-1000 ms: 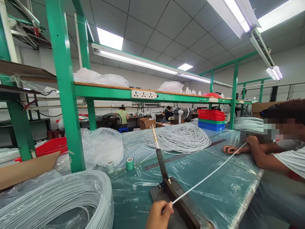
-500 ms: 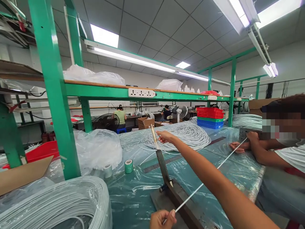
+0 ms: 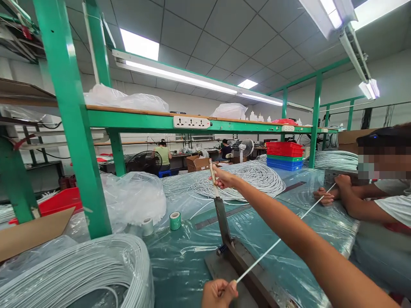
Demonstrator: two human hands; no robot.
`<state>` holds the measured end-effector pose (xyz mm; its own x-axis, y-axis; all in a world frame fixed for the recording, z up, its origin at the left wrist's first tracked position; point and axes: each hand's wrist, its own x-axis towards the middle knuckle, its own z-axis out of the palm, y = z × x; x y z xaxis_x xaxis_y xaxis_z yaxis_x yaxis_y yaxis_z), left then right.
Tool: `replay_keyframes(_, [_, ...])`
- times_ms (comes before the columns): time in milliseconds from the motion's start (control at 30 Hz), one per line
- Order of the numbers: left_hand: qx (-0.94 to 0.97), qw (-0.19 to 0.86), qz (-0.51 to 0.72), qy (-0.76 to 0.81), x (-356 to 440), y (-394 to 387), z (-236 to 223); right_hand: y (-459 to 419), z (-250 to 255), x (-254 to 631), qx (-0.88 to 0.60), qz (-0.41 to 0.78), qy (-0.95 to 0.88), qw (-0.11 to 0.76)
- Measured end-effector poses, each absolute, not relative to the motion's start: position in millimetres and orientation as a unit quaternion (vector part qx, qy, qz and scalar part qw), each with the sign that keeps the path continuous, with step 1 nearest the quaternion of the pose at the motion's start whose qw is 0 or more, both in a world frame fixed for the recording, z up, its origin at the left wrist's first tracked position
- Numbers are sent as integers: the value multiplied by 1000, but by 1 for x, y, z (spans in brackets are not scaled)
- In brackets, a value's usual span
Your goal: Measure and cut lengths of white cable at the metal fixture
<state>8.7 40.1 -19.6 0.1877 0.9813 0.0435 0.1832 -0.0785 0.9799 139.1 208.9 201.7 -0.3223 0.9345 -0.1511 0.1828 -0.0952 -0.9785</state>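
Left hand [image 3: 218, 294] pinching a white cable [image 3: 260, 259], right hand [image 3: 224, 178] curled around a raised lever [image 3: 221, 212]

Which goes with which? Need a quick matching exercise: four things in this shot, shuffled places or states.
Things
1. Left hand
2. Right hand
3. Red trays
4. Green roll

Places or states
A. Stacked above blue trays
B. Pinching a white cable
C. Standing beside a paler roll
D. Fingers around the upper part of a lever

Pairs: 1-B, 2-D, 3-A, 4-C
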Motion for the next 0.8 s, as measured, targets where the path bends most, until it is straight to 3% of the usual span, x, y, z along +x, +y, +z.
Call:
replay_keyframes(267, [583, 495, 454, 457, 13, 36, -23, 97, 214, 209, -398, 641, -572, 323])
replay_keyframes(533, [595, 473, 464, 455, 13, 32, -15, -23, 165, 243, -433, 641, -543, 326])
replay_keyframes(800, [652, 472, 415, 425, 5, 39, -22, -60, 127, 243, -506, 668, -423, 345])
